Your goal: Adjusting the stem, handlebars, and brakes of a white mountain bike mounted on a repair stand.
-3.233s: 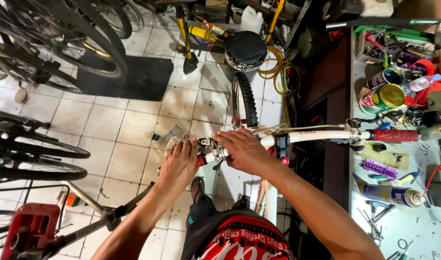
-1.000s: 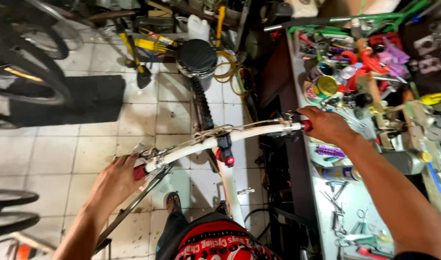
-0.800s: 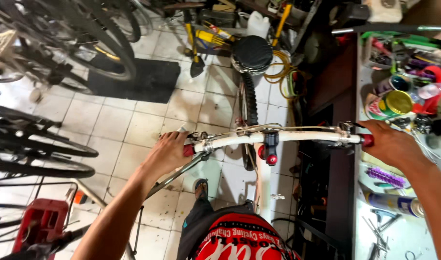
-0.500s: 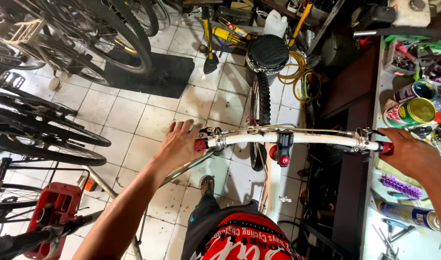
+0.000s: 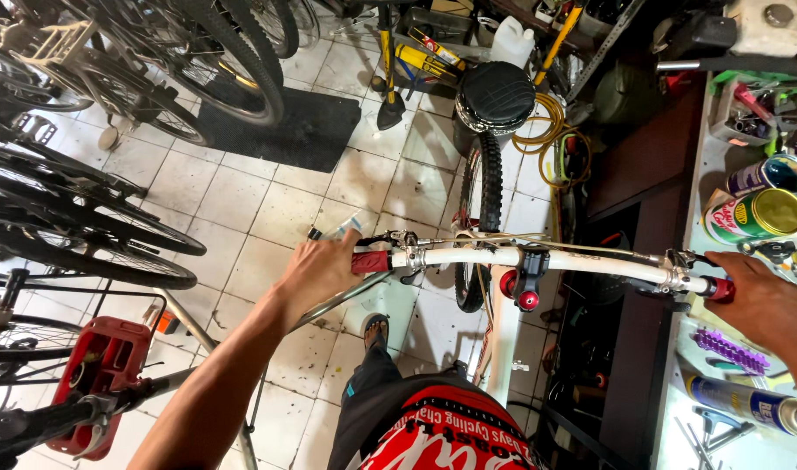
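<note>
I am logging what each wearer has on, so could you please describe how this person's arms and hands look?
Both arms are bare to the frame edge: no sleeves, gloves, watch or bands show. The left hand and right hand carry no visible rings; fingers are partly hidden.

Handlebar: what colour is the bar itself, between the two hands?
White handlebar, with red ends by each hand; head view shows it.
</note>
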